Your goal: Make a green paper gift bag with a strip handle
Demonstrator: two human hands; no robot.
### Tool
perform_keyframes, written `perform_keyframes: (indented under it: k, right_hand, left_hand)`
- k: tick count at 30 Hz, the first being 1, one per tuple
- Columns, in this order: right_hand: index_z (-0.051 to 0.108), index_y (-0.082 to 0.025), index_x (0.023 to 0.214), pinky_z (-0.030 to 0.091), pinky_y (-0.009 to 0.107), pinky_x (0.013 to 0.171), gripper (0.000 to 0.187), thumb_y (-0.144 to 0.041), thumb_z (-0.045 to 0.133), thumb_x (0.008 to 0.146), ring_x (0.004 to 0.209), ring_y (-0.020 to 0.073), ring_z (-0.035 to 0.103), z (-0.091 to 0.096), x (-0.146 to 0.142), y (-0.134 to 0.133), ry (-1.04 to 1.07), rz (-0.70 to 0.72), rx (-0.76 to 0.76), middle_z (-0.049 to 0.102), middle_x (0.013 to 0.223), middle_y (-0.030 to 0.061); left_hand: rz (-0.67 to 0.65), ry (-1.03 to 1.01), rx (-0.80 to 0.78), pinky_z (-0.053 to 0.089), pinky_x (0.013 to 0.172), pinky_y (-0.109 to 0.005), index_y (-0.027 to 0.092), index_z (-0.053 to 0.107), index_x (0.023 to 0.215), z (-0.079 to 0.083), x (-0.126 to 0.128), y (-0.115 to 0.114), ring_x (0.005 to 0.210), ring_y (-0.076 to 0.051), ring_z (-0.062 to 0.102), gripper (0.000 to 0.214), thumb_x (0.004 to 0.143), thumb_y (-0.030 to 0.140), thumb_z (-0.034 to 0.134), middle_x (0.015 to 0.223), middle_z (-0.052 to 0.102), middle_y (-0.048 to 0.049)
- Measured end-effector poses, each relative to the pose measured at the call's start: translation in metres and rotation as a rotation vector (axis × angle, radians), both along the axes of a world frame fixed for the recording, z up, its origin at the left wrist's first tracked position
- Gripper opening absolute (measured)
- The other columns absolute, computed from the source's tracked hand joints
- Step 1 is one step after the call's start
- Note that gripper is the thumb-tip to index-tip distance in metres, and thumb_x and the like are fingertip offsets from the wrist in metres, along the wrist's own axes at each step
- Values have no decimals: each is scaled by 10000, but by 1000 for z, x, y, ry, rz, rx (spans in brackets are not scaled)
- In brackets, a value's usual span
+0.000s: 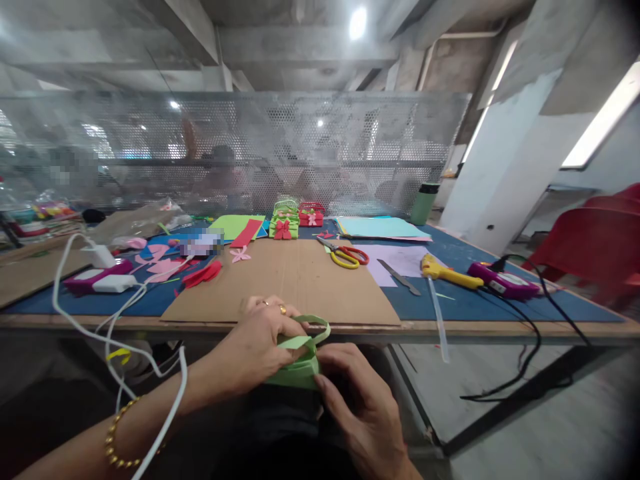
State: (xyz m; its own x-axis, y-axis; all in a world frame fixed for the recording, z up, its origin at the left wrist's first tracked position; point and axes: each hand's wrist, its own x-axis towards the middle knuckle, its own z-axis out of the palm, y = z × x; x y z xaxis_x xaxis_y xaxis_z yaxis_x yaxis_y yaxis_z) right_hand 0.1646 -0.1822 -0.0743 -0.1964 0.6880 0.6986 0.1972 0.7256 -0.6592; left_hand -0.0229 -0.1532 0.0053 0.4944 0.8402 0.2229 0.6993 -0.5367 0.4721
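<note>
A small light-green handbag (pixel 295 375) with a looped handle, made of felt or paper, is held over my lap, just below the table edge. My left hand (pixel 263 337) grips it from the left and above, thumb on the front and fingers behind the handle. From the right, my right hand (pixel 357 393) pinches the bag's side between thumb and fingers. Parts of the bag are hidden behind both hands. Beyond them lies a brown cardboard sheet (pixel 280 280) on the table.
Scissors (pixel 345 257), a knife blade (pixel 400 277) and a yellow glue gun (pixel 450 272) lie to the right. Finished green bags (pixel 284 223) and a red bag (pixel 311 217) stand behind. White cables (pixel 107 327) hang at left. Purple power strips (pixel 503 280) and a green bottle (pixel 425 203) are also there.
</note>
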Motion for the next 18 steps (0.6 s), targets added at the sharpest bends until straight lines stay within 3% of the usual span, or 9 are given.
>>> perform_keyframes:
  k: [5, 13, 18]
  right_hand:
    - [670, -227, 1052, 558, 252, 828, 197, -100, 604, 916, 933, 162, 669, 2, 1, 0, -7, -12, 19, 675, 988, 42]
    - [692, -221, 1051, 563, 283, 872, 195, -107, 614, 913, 992, 181, 673, 7, 7, 4, -46, -33, 72, 678, 1034, 63]
    - [694, -220, 1040, 569, 297, 876, 171, -128, 617, 918, 1019, 192, 676, 15, 26, 6, -113, -102, 120, 689, 1065, 75]
  left_hand:
    - [15, -29, -20, 259, 942, -422, 208, 685, 601, 2, 0, 0, 996, -215, 585, 303, 900, 256, 665, 913, 743, 21]
    - [18, -94, 20, 254, 971, -442, 252, 754, 709, 2, -3, 4, 1077, -239, 583, 223, 912, 287, 669, 1013, 764, 16]
    - [12, -81, 57, 279, 987, -441, 290, 779, 757, 1, -7, 4, 1083, -247, 591, 183, 901, 304, 667, 1051, 759, 18]
